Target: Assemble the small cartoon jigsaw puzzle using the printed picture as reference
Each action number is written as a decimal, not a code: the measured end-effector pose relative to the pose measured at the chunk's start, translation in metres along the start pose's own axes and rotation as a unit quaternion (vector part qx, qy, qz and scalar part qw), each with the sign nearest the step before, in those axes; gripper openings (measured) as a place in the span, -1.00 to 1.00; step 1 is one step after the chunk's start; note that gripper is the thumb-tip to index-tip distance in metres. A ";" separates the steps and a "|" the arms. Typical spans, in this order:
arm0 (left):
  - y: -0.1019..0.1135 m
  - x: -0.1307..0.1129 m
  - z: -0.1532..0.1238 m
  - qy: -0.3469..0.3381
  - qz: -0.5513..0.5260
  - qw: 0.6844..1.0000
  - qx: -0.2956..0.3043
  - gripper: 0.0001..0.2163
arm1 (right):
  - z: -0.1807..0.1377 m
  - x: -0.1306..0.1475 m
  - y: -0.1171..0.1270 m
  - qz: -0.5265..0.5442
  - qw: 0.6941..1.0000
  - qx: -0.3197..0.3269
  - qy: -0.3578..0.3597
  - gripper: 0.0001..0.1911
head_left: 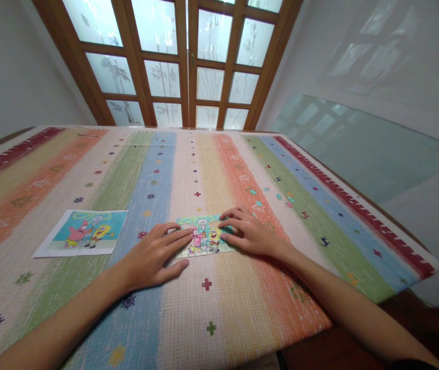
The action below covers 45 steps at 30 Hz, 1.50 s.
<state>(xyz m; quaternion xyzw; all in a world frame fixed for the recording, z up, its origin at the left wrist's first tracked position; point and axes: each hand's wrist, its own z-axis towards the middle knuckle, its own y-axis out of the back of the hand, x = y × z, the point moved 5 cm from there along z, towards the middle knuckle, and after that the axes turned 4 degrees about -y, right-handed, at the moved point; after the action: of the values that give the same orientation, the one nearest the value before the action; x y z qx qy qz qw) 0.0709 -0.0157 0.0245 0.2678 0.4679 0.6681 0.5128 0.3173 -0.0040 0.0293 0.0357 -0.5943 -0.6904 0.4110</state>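
A partly assembled jigsaw puzzle [204, 237] with cartoon figures lies flat on the striped tablecloth in front of me. My left hand [156, 254] rests at its left side, fingers stretched out over the puzzle's left edge and thumb apart near the lower corner. From the other side my right hand [248, 232] touches the right edge with spread, slightly bent fingertips. Both hands hide parts of the puzzle's sides. Several loose puzzle pieces [279, 197] lie scattered on the cloth beyond my right hand.
A printed reference picture [84, 231] of similar cartoon figures lies left of my left hand. The striped tablecloth [188, 318] covers the table, whose right edge slants away. Wooden doors with frosted panes [161, 77] stand behind the table, and a white wall [415, 67] is at right.
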 end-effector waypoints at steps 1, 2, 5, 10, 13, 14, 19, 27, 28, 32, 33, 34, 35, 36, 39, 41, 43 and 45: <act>0.000 0.000 0.001 0.000 0.002 1.000 0.000 -0.55 | 0.000 0.000 0.000 0.000 1.000 -0.002 0.001 -0.83; 0.000 0.000 0.001 0.000 0.005 1.000 0.001 -0.56 | 0.000 0.001 0.000 0.000 1.000 -0.004 0.003 -0.83; 0.001 -0.001 0.003 0.000 0.009 1.000 0.004 -0.57 | 0.000 0.001 0.000 -0.002 1.000 -0.005 0.005 -0.82; 0.000 -0.001 0.004 0.002 0.014 1.000 0.019 -0.57 | -0.001 0.000 -0.002 -0.003 1.000 -0.010 0.002 -0.83; -0.001 -0.001 0.003 0.000 0.018 1.000 0.021 -0.55 | -0.001 0.000 -0.003 -0.003 1.000 -0.011 0.002 -0.83; -0.001 -0.001 0.003 -0.002 0.019 1.000 0.020 -0.54 | 0.000 0.000 -0.002 -0.002 1.000 -0.012 0.002 -0.83; -0.001 -0.002 0.003 -0.016 0.024 1.000 0.008 -0.55 | 0.000 0.001 -0.002 -0.004 1.000 -0.016 0.001 -0.83; -0.005 0.001 0.000 -0.020 0.030 0.999 0.033 -0.54 | 0.002 -0.010 0.010 -0.021 1.000 -0.022 -0.002 -0.80; -0.005 0.001 0.000 -0.021 0.030 0.999 0.035 -0.55 | 0.002 -0.018 0.017 -0.034 0.999 -0.040 -0.012 -0.80; -0.004 -0.001 0.000 -0.023 0.025 0.999 0.024 -0.55 | -0.003 -0.069 0.050 -0.104 0.982 -0.128 -0.088 -0.79; -0.004 -0.001 0.000 -0.024 0.026 0.999 0.020 -0.55 | -0.006 -0.085 0.056 -0.128 0.974 -0.146 -0.114 -0.77; -0.003 -0.002 0.000 -0.028 0.028 0.999 0.016 -0.56 | -0.009 -0.100 0.061 -0.151 0.966 -0.155 -0.139 -0.76; -0.003 -0.002 0.000 -0.031 0.031 0.999 0.013 -0.57 | -0.013 -0.114 0.064 -0.168 0.960 -0.158 -0.161 -0.74; -0.002 -0.003 0.000 -0.034 0.036 0.999 0.008 -0.58 | -0.016 -0.126 0.067 -0.181 0.954 -0.162 -0.177 -0.70; 0.000 -0.004 0.000 -0.040 0.053 0.998 -0.009 -0.62 | -0.024 -0.153 0.068 -0.214 0.940 -0.158 -0.215 -0.59; 0.003 -0.005 0.001 -0.039 0.060 0.997 -0.023 -0.65 | -0.027 -0.163 0.066 -0.226 0.934 -0.145 -0.235 -0.55; 0.007 -0.006 0.002 -0.036 0.065 0.996 -0.041 -0.68 | -0.028 -0.168 0.066 -0.231 0.931 -0.137 -0.247 -0.56; 0.009 -0.006 0.003 -0.033 0.066 0.996 -0.057 -0.71 | -0.029 -0.170 0.067 -0.232 0.930 -0.141 -0.249 -0.59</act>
<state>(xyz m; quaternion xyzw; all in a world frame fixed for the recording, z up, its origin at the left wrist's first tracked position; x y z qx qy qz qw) 0.0715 -0.0211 0.0348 0.2908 0.3928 0.7169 0.4972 0.4803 0.0797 0.0035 -0.0593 -0.5491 -0.8299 0.0791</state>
